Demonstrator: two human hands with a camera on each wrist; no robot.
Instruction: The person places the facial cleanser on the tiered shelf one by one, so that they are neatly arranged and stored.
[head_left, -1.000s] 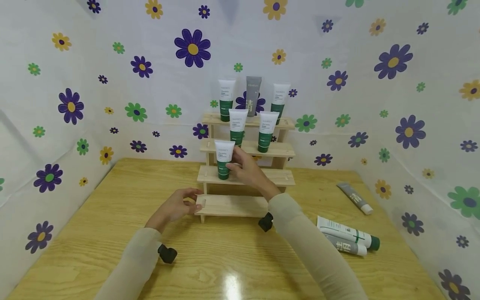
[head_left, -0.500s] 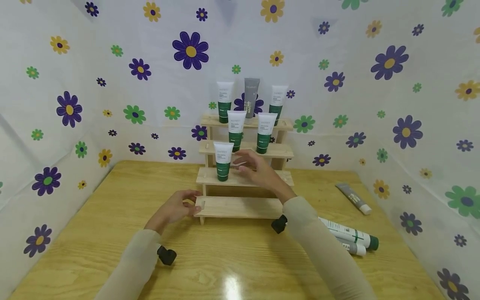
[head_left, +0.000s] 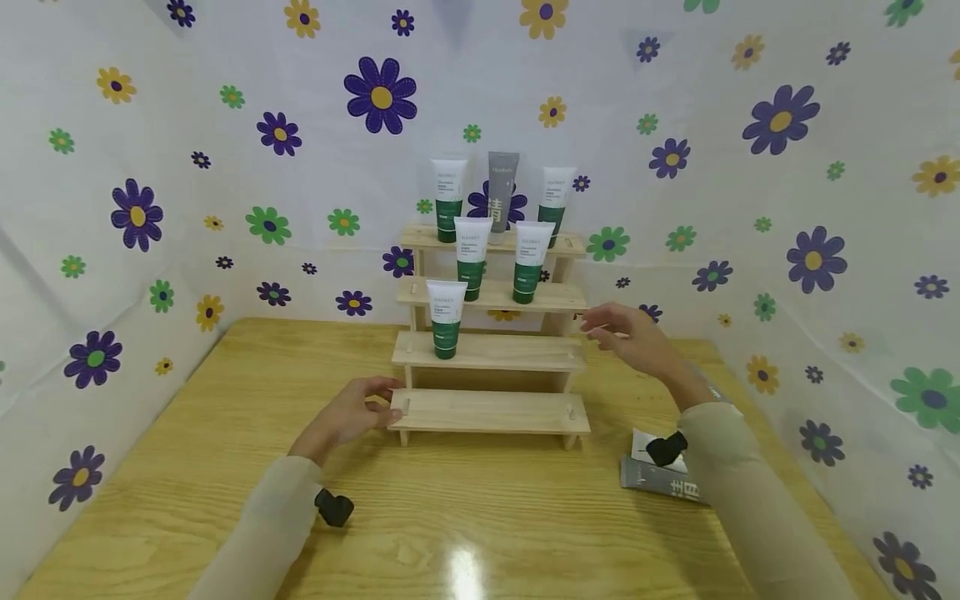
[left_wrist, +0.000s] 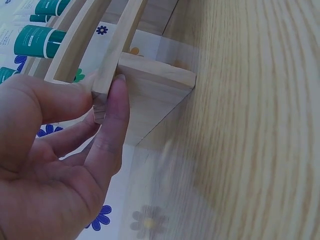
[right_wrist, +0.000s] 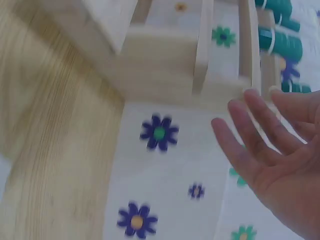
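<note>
My left hand [head_left: 352, 418] pinches the left end of the lowest board of a stepped wooden display rack [head_left: 487, 411]; the left wrist view shows the thumb above that board [left_wrist: 117, 50] and fingers below. Off the rack's right side, my right hand [head_left: 633, 340] is in the air with nothing in it, its fingers [right_wrist: 265, 125] loosely extended. One white-and-green squeeze tube [head_left: 446, 318] stands at the left of the second step up. Two more like it, a left tube [head_left: 471, 258] and a right tube [head_left: 531, 262], stand one step higher. A grey tube [head_left: 501, 192] stands between two white-and-green ones on top.
On the table [head_left: 450, 517] at right lie a grey tube [head_left: 656, 479] and a white tube [head_left: 642, 442], both partly covered by my right forearm. Farther back, another grey tube [head_left: 711, 385] is mostly hidden behind that arm. Flower-printed cloth [head_left: 322, 100] walls the back and sides.
My right hand has let go of the white-and-green tube on the second step and moved right, past the rack's edge. The tube stays upright there. My left hand keeps its hold.
</note>
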